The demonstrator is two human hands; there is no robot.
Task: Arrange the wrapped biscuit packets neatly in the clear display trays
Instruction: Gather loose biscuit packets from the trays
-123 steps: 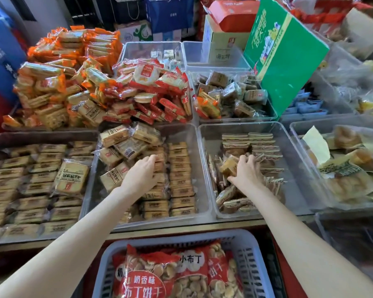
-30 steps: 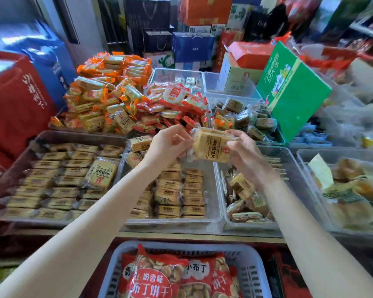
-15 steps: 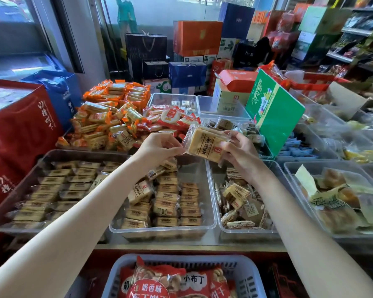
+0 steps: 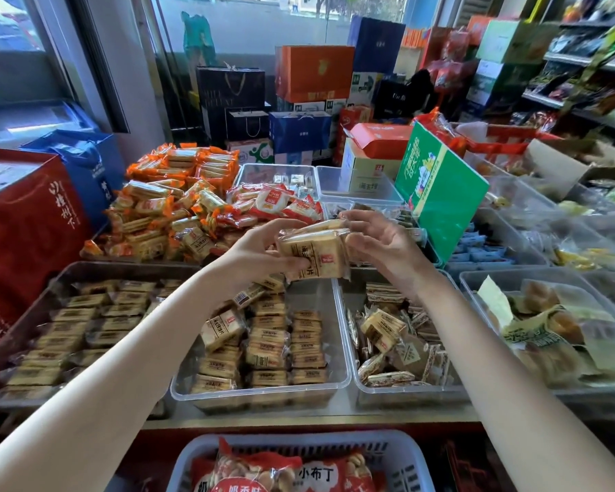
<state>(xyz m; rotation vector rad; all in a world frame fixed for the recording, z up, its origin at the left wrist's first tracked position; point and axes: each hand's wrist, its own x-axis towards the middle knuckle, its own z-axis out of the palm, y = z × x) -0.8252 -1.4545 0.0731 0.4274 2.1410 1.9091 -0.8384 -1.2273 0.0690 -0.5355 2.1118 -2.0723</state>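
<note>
Since a moment ago we have tipped the biscuit packet (image 4: 313, 255) flatter. Our left hand (image 4: 260, 252) pinches its left side; our right hand (image 4: 380, 243) cups its right end, above the middle clear tray (image 4: 263, 394).

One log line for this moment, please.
left hand: grips biscuit packet | right hand: holds same packet | packet: above middle tray | placed: not yet

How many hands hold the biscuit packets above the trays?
2. The left hand grips the left end of the biscuit packets; the right hand pinches the right end. No other hand is visible.
</note>
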